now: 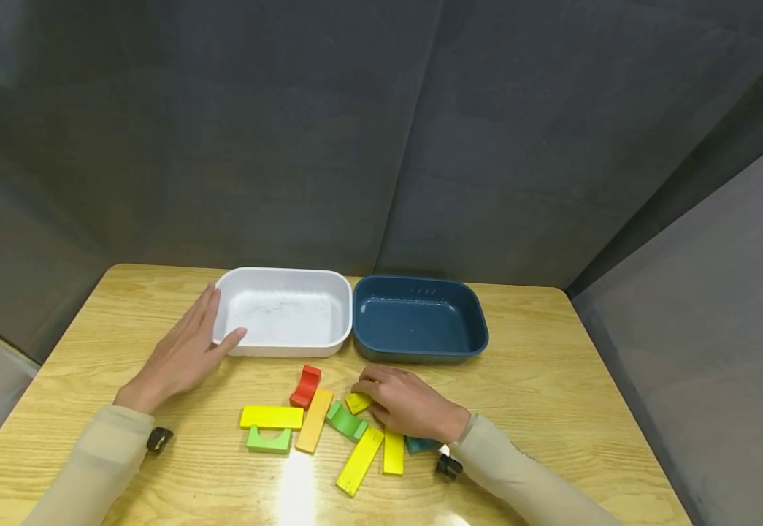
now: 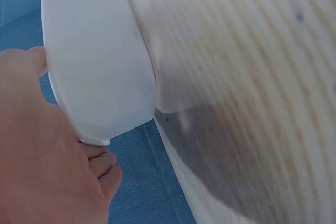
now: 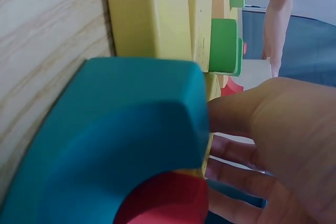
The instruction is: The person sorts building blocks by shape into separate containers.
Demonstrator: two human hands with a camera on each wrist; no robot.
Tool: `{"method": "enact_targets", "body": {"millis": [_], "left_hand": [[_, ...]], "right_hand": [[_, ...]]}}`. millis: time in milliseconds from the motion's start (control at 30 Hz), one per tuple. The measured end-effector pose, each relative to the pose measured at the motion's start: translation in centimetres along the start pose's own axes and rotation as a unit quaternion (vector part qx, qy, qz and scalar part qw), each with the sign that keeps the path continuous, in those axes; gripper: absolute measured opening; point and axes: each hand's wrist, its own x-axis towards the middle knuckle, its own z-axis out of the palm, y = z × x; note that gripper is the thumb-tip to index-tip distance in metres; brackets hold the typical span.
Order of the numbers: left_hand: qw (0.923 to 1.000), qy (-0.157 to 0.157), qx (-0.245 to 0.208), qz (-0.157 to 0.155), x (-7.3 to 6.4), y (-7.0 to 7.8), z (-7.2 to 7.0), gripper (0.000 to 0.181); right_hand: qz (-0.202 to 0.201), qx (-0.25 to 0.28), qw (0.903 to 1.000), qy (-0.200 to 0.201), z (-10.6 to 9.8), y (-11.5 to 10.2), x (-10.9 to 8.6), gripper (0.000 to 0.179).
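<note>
My left hand (image 1: pixel 180 358) lies along the left end of the white bin (image 1: pixel 282 349), fingers straight and thumb at the near rim. In the left wrist view, the fingertips touch the bin's edge. Between its thumb and fingers, my right hand (image 1: pixel 414 400) pinches a yellow block (image 1: pixel 358 402). Close by lie a green arch block (image 1: pixel 346 421), two long yellow blocks (image 1: pixel 360 462) and a teal arch block (image 1: pixel 423 444) partly under the wrist. The right wrist view shows a red block (image 3: pixel 168 200) against the teal one; the hand hides it in the head view.
Beside the white bin stands a dark blue bin (image 1: pixel 420 356). Left of my right hand lie a red arch block (image 1: pixel 305 386), an orange block (image 1: pixel 315 421), a yellow block (image 1: pixel 271 417) and a light green arch block (image 1: pixel 269 443). Dark cloth (image 1: pixel 289 146) rises behind the wooden table (image 1: pixel 532 394).
</note>
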Motion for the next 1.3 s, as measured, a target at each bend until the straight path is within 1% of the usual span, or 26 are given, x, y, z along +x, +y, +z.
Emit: {"method": "enact_targets", "body": {"millis": [267, 533, 700, 767, 1000, 1300], "left_hand": [[1.0000, -0.005, 0.004, -0.001, 0.0, 0.0, 0.0, 0.101], [1.0000, -0.003, 0.006, 0.001, 0.0, 0.0, 0.0, 0.101], [1.0000, -0.005, 0.007, -0.001, 0.0, 0.0, 0.0, 0.101], [1.0000, -0.005, 0.006, -0.002, 0.0, 0.0, 0.0, 0.101], [1.0000, -0.005, 0.007, 0.000, 0.1, 0.0, 0.0, 0.101], [0.9999, -0.007, 0.009, 0.000, 0.1, -0.1, -0.1, 0.101]], "right_hand": [[-0.007, -0.002, 1.0000, 0.004, -0.1, 0.0, -0.2, 0.031], [-0.015, -0.011, 0.9997, 0.017, -0.1, 0.2, -0.3, 0.033], [-0.007, -0.010, 0.9999, 0.011, -0.3, -0.1, -0.4, 0.035], [-0.006, -0.010, 0.9998, 0.014, -0.4, -0.1, -0.5, 0.036], [-0.021, -0.025, 0.9987, 0.038, -0.9, -0.4, -0.4, 0.037], [-0.025, -0.032, 0.9984, 0.039, -1.8, -0.8, -0.1, 0.040]]}}
